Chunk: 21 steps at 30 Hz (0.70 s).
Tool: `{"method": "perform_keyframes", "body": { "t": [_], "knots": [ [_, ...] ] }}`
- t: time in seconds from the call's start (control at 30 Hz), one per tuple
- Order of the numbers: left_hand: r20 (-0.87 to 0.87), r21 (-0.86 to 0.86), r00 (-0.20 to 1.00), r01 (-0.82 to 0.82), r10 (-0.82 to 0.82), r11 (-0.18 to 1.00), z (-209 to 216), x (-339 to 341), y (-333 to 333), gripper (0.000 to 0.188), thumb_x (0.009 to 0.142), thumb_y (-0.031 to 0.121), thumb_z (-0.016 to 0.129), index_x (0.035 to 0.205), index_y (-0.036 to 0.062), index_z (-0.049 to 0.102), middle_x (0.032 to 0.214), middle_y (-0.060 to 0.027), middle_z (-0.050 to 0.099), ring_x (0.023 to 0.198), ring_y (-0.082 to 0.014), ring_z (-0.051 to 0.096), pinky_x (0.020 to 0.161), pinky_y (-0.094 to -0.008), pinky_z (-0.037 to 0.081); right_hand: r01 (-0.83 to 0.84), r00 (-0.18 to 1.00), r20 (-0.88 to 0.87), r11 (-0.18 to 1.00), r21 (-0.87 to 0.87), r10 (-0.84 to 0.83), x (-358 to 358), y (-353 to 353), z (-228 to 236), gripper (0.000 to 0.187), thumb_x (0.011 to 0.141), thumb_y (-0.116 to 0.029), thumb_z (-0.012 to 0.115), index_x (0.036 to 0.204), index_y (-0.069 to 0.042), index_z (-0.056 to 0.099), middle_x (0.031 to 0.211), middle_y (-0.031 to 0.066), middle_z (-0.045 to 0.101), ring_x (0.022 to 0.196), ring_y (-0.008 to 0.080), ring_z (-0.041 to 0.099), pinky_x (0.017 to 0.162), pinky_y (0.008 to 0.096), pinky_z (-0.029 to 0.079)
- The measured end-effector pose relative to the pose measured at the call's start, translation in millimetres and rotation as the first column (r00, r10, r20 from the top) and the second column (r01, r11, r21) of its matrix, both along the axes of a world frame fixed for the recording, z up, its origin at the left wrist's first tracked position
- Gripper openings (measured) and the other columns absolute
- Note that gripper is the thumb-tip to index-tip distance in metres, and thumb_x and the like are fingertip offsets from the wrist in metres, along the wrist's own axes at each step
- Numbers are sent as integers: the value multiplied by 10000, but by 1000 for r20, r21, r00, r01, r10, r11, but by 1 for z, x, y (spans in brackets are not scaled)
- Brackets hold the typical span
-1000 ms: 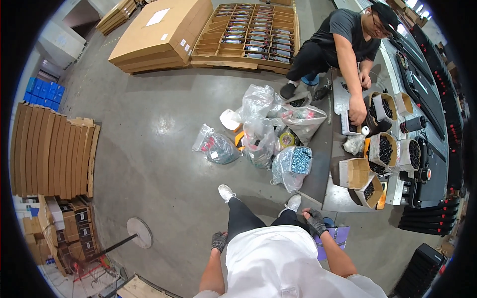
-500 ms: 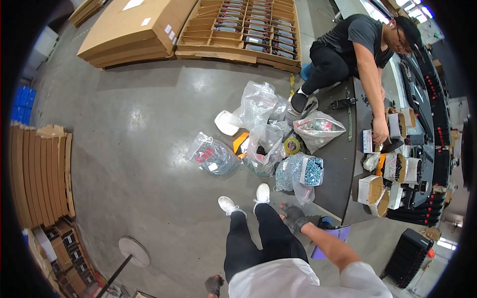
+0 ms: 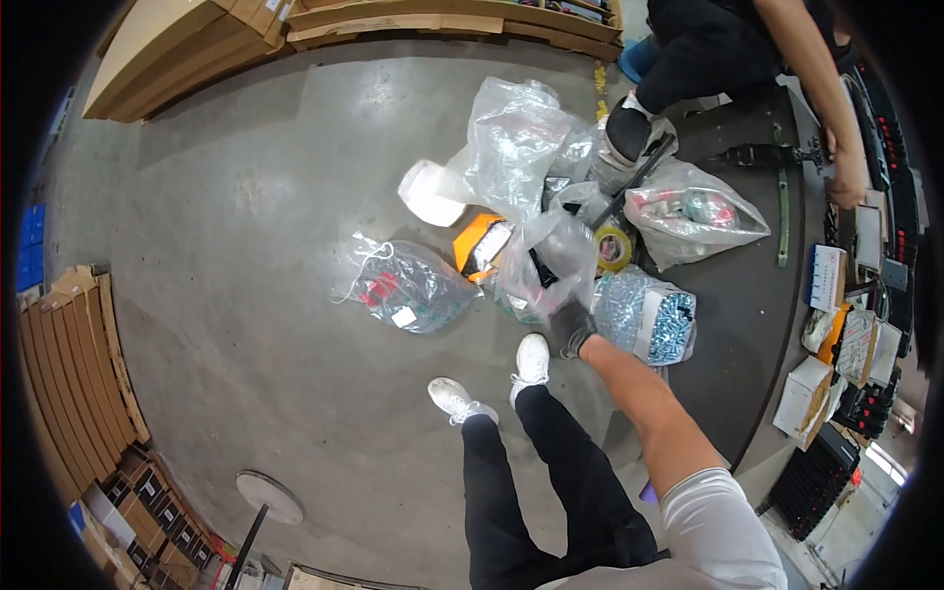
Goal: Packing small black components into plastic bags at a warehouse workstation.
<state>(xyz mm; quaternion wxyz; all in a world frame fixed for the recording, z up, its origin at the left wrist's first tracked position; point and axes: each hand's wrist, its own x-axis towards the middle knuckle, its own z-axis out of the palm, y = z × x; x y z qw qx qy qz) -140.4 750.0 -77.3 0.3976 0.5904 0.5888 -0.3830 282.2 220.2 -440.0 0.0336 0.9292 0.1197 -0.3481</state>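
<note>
My right hand (image 3: 573, 329), in a dark glove with bare fingertips, reaches down to the near edge of an opened clear plastic bag (image 3: 559, 251) holding dark parts. It touches or overlaps the bag; its fingers are too hidden and blurred to read. Right of the hand lies a clear bag (image 3: 621, 295) with a block of blue-silver fasteners (image 3: 672, 326) at its end. A roll of yellow tape (image 3: 614, 250) sits just beyond. Left of the hand are an orange-and-white package (image 3: 482, 248) and a tied clear bag (image 3: 418, 285) with red pieces. My left hand is out of view.
A co-worker's arm (image 3: 821, 84) reaches over boxes on the dark table (image 3: 728, 329) at right. A black bar (image 3: 639, 179) slants over the bags. Cardboard boxes (image 3: 187, 49) stand far left, stacked cardboard (image 3: 79, 374) at left, a round-based stand (image 3: 270, 497) near left.
My right hand has moved forward from beside my leg to the clear bag. My left hand has left the view. The view has shifted downward, and a black bar now shows across the bags.
</note>
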Motion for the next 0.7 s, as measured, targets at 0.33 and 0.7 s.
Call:
{"method": "perform_keyframes", "body": {
  "t": [0.33, 0.7],
  "knots": [
    [520, 292, 332, 797, -787, 529, -40, 36, -10, 224, 856, 249, 644, 1010, 94, 692, 855, -82, 692, 722, -187, 620, 695, -296, 518, 358, 932, -190, 866, 349, -308, -30, 27, 149, 245, 832, -252, 539, 1005, -103, 631, 820, 175, 672, 782, 353, 663, 671, 480, 492],
    [325, -408, 945, 113, 29, 906, -48, 272, -99, 821, 841, 679, 501, 1447, 160, 309, 1359, -218, 454, 1231, -368, 456, 986, -526, 372, 75, 952, 153, 683, 726, -267, -67, 73, 456, 257, 831, -260, 571, 949, -35, 610, 711, 154, 640, 628, 333, 636, 576, 459, 481]
  ]
}}
